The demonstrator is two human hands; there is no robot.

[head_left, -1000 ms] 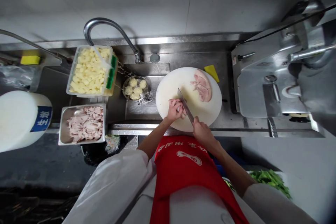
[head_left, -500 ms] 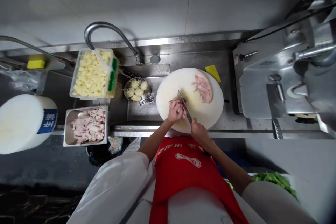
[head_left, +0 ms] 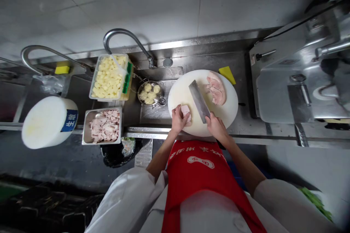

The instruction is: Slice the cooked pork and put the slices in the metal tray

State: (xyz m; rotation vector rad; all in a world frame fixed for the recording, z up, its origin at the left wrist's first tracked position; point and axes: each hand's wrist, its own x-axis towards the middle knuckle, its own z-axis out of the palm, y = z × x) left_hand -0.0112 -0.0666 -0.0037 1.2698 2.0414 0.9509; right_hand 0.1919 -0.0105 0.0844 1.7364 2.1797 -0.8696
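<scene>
The head view shows meat cutting that looks partway along, centred on a round white plastic cutting board. On the near left part of the board, the left hand has its thumb and fingers about a small pale pink block of meat; whether that block is sliced through cannot be told. Near the board's middle, the right hand grasps the handle end of a broad grey steel cleaver, its blade apart from the block, though contact with the board is unclear. What seems left is the pink, curved slab of meat at the board's far right, which appears largely whole and has neither hand on it. What seems done lies well left of the board: a heap of thin pinkish meat pieces in a rectangular silver metal pan. Beyond that pan, also left of the board, a clear plastic tub is filled with pale yellow cubes, which look already cut. No loose slices show clearly on the board itself.
</scene>
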